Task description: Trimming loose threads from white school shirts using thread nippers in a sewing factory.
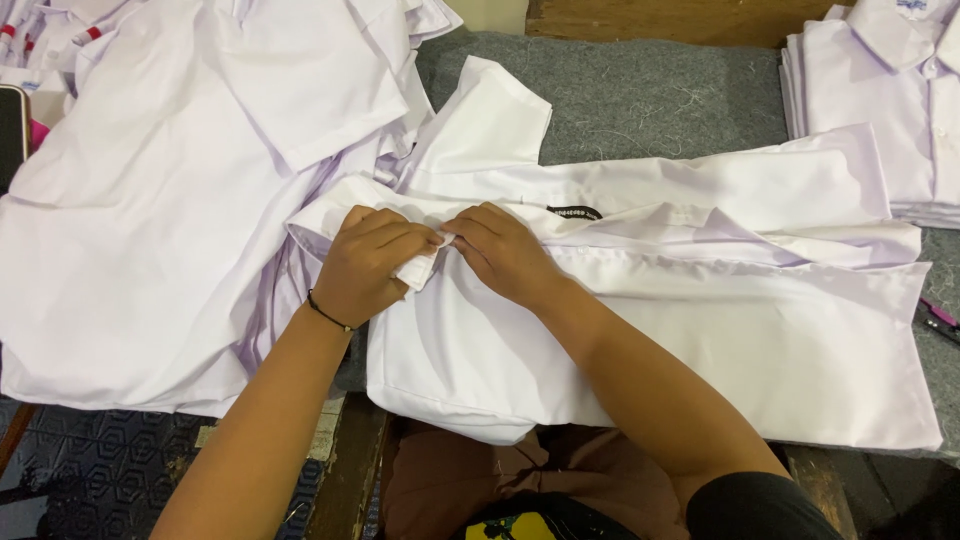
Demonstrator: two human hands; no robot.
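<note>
A white short-sleeved shirt (700, 330) lies spread across the grey felt table top (640, 95), collar end to the left. My left hand (368, 262), with a thin black band at the wrist, pinches the front edge of the shirt near the collar. My right hand (503, 250) meets it fingertip to fingertip and grips the same fold of white cloth. A small dark label (574, 212) shows inside the neck, just right of my right hand.
A loose heap of white shirts (170, 200) covers the left side. A neat stack of folded white shirts (880, 90) stands at the far right. A dark phone (12, 130) lies at the left edge. Pens (938, 320) rest by the right edge.
</note>
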